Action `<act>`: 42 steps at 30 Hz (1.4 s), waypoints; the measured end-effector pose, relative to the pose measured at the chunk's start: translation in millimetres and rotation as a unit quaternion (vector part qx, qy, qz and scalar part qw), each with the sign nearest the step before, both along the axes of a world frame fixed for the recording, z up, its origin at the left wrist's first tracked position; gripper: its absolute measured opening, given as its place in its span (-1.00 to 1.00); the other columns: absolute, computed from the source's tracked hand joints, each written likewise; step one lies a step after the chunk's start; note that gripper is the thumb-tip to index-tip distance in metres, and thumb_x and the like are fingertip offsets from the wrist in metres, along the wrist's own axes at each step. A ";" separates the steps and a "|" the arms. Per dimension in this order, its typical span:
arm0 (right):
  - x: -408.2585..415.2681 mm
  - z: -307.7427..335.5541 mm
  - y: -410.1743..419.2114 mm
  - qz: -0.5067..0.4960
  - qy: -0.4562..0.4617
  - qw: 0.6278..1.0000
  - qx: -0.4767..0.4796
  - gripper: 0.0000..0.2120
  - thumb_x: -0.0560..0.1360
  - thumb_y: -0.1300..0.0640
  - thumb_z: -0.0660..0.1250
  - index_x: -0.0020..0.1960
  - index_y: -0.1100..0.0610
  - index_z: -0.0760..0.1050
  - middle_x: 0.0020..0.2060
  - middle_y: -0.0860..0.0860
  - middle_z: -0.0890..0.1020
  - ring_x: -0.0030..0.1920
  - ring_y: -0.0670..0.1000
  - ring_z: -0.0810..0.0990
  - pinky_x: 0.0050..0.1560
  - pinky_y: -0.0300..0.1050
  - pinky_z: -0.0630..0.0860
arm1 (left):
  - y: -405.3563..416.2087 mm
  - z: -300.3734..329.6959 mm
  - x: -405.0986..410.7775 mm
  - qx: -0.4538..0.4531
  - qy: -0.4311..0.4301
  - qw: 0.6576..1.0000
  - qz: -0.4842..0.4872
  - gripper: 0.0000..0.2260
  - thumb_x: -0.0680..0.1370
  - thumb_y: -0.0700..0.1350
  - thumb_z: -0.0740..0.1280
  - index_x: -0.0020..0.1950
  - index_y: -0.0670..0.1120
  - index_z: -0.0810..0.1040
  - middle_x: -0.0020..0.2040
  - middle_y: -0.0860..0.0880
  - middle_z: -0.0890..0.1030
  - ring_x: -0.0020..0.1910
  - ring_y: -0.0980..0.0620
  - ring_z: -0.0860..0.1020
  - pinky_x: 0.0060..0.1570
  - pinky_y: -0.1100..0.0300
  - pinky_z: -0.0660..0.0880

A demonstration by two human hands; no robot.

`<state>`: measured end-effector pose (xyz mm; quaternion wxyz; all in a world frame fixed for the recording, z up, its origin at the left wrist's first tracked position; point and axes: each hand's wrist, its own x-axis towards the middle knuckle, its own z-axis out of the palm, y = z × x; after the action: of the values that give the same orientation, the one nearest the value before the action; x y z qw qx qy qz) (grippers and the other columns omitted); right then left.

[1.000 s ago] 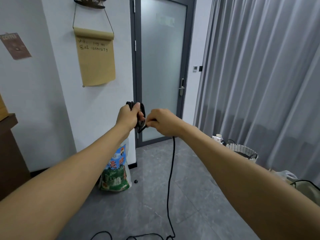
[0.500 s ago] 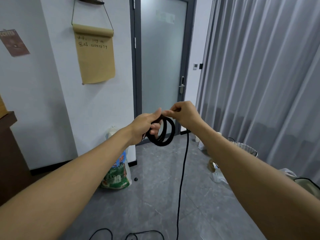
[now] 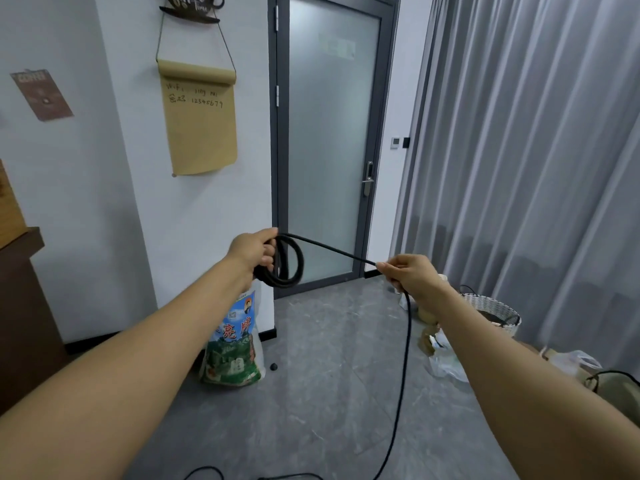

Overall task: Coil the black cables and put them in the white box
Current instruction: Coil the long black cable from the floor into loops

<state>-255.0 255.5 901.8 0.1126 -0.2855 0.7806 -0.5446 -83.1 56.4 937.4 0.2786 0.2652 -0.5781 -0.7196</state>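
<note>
Head view: left hand (image 3: pixel 254 251) grips coiled black cable (image 3: pixel 287 263); right hand (image 3: pixel 408 275) pinches taut strand.

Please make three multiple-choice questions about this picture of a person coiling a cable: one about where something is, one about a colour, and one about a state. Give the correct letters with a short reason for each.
1. Where do the finished loops of the cable hang?
A. from the left hand
B. on the door handle
C. in the woven basket

2. What colour is the paper scroll on the wall?
A. blue
B. tan
C. red

3. How is the stretch of cable between the two hands?
A. cut in two
B. knotted
C. pulled straight

Answers:
1. A: the left hand grips the coil.
2. B: the paper scroll is tan, with handwriting on it.
3. C: the black cable runs in a straight line from the coil to the right hand, then drops to the floor.
</note>
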 end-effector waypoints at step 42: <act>49.8 52.0 -40.8 0.133 0.115 0.984 -0.034 -0.78 0.55 0.10 0.29 -0.14 0.25 0.55 -0.45 -0.04 0.44 -0.55 -0.20 0.34 -0.49 -0.39 0.28 | 54.2 -5.7 -18.6 -0.039 0.051 0.981 -0.181 -0.63 0.60 0.11 0.14 -0.30 -0.08 0.41 -0.58 0.08 0.25 -0.60 0.14 0.24 -0.50 0.34 0.26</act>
<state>-205.2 214.6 953.8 0.0834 -0.4513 0.7243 -0.5145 -101.7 110.6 931.7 0.1830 0.1077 -0.6294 -0.7475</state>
